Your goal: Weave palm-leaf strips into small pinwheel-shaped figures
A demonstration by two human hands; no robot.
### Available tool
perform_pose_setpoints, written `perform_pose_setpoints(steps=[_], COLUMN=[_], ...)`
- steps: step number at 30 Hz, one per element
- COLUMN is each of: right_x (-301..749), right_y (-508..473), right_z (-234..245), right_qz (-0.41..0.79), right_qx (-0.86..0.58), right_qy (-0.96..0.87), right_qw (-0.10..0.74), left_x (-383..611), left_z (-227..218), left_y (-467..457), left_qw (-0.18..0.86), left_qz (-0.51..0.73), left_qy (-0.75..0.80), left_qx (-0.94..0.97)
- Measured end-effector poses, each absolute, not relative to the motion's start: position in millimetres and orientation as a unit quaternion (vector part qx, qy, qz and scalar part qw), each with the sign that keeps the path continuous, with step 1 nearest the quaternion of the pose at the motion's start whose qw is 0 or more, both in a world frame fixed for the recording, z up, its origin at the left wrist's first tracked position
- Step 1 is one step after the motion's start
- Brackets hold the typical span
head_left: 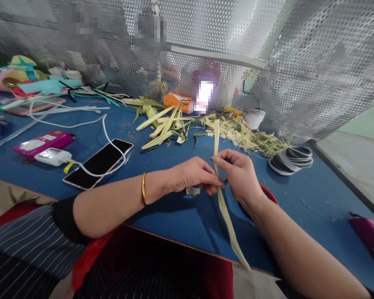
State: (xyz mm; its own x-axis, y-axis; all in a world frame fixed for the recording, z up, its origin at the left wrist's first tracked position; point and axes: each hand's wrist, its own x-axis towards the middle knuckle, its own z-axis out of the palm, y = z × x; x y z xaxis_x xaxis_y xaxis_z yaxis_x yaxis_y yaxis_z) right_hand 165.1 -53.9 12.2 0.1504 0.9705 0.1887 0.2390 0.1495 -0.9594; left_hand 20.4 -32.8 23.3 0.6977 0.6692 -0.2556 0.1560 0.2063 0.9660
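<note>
Between my two hands hangs a long pale-green strip of corn husk (227,222), its upper end standing up and its lower end drooping past the table's front edge. My left hand (202,176), below a gold bangle (143,189), pinches the strip near its middle. Just above, my right hand (237,170) pinches it between thumb and finger. A small pale scrap (193,191) lies on the table beside my left hand. Partly hidden behind my right wrist is something with a red rim (269,194). Loose husk leaves (162,128) lie beyond my hands.
On the blue table (174,224), a heap of shredded husk (252,137) lies at the back, near an orange box (178,101) and a lit phone (203,96). To the left are a dark phone (99,164) with a white cable and a purple box (45,143). A coil (291,160) sits right.
</note>
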Motion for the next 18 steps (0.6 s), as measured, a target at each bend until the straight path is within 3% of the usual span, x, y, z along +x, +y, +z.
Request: perform_pose_setpoints(steps=[9, 15, 18], right_x=[197, 189, 180], right_y=[-52, -54, -57], right_z=[44, 29, 20], right_qz=[0.160, 0.252, 0.214], right_qx=[-0.571, -0.575, -0.570], right_qy=[-0.624, -0.711, -0.733], right_qw=[0.509, 0.317, 0.304], left_x=[16, 14, 18], left_z=[33, 27, 25], left_y=[-18, -8, -10], left_qw=[0.734, 0.708, 0.683], left_qz=[0.299, 0.354, 0.386], left_qy=[0.383, 0.414, 0.430], left_qx=[0.475, 0.450, 0.446])
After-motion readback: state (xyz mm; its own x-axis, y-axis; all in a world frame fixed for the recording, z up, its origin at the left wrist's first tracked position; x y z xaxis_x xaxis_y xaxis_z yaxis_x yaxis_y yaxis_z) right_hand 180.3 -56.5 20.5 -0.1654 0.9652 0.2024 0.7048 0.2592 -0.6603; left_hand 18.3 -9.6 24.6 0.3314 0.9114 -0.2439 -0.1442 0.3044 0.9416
